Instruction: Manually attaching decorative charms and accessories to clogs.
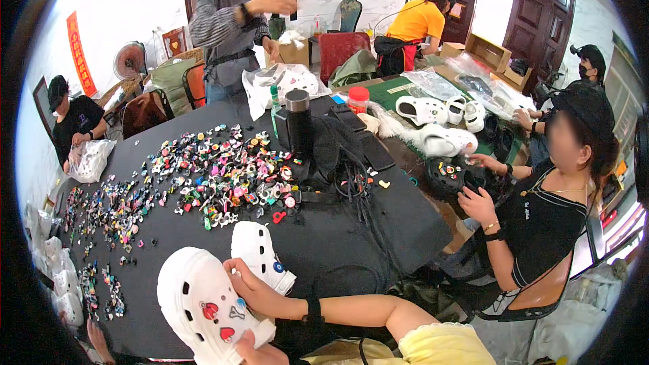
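I hold a white clog (196,304) tilted over the near edge of the black table (338,243). Red and white charms are pressed into its upper. My right hand (249,288), with a black band on the wrist, rests its fingers on the clog's inner side. My left hand (255,353) grips the clog's heel end from below, at the lower edge of the picture. A second white clog (260,257) with a blue charm lies on the table just behind the right hand. Beyond it spreads a wide pile of small colourful charms (223,176).
A black flask (297,122) and a black bag with cables (341,155) stand mid-table. On the right a seated person in black handles a black clog (453,179); white clogs (439,138) lie behind. Other people work at the back and left. More white clogs (59,280) lie at the left edge.
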Action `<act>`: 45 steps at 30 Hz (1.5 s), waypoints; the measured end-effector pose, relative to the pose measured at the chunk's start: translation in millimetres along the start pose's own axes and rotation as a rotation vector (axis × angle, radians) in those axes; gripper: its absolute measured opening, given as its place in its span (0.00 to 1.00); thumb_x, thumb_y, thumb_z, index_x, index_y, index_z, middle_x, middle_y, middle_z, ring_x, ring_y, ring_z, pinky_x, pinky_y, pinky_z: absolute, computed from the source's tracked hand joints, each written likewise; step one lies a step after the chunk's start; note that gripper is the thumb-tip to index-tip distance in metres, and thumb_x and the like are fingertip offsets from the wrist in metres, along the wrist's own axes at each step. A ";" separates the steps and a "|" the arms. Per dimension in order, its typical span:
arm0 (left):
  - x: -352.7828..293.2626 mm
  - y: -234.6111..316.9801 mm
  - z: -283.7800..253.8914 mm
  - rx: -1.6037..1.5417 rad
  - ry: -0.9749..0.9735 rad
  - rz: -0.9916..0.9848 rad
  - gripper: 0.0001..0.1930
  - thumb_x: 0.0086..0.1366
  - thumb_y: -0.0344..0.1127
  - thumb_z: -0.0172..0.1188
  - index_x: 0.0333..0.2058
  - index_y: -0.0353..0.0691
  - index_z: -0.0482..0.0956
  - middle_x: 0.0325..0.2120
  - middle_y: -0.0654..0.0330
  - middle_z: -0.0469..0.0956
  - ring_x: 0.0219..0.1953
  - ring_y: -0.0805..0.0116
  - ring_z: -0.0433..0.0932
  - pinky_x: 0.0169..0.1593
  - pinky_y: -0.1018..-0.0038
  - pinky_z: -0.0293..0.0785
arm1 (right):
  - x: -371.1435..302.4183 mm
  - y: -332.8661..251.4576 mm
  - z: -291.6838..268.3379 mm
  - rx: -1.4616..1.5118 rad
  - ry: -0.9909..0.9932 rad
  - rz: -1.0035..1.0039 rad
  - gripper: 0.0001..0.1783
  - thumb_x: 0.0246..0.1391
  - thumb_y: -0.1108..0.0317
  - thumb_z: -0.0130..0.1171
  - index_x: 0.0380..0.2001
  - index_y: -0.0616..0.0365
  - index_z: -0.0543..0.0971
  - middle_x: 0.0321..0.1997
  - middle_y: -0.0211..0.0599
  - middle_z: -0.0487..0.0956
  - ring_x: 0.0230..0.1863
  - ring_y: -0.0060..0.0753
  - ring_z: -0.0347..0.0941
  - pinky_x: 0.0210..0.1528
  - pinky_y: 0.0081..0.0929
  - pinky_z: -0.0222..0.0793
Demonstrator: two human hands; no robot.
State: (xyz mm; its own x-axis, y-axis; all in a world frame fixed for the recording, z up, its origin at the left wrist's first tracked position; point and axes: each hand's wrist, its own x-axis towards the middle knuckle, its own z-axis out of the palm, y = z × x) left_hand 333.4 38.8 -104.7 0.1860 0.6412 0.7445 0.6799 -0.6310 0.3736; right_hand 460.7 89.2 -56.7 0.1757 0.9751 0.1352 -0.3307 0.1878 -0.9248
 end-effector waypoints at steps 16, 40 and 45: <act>100.1 -146.6 -3.9 -1.303 0.003 -1.112 0.24 0.61 0.47 0.48 0.47 0.32 0.67 0.42 0.52 0.72 0.44 0.61 0.72 0.49 0.67 0.67 | -3.8 -57.1 -96.9 -0.198 0.167 0.096 0.09 0.53 0.71 0.40 0.35 0.59 0.70 0.27 0.27 0.68 0.20 0.11 0.57 0.18 0.12 0.52; 85.8 -33.6 9.7 -0.036 -0.394 -0.229 0.23 0.49 0.34 0.62 0.42 0.29 0.66 0.35 0.45 0.68 0.39 0.47 0.69 0.41 0.61 0.67 | 62.9 21.2 -80.6 -0.181 -0.073 0.614 0.26 0.58 0.62 0.42 0.58 0.59 0.57 0.29 0.30 0.69 0.19 0.14 0.59 0.17 0.13 0.57; 67.9 -11.3 1.2 -0.212 -0.377 -0.284 0.17 0.48 0.31 0.62 0.33 0.31 0.65 0.31 0.45 0.67 0.33 0.45 0.69 0.33 0.58 0.67 | 46.3 4.6 -60.8 -0.269 -0.195 0.527 0.23 0.62 0.58 0.41 0.56 0.57 0.62 0.25 0.25 0.68 0.18 0.12 0.57 0.16 0.12 0.52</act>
State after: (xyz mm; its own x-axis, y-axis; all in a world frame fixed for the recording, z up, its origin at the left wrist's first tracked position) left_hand 339.3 90.0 -59.0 0.2845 0.8883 0.3606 0.5896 -0.4587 0.6648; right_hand 523.7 128.1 -76.4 -0.1288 0.9370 -0.3246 -0.0770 -0.3358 -0.9388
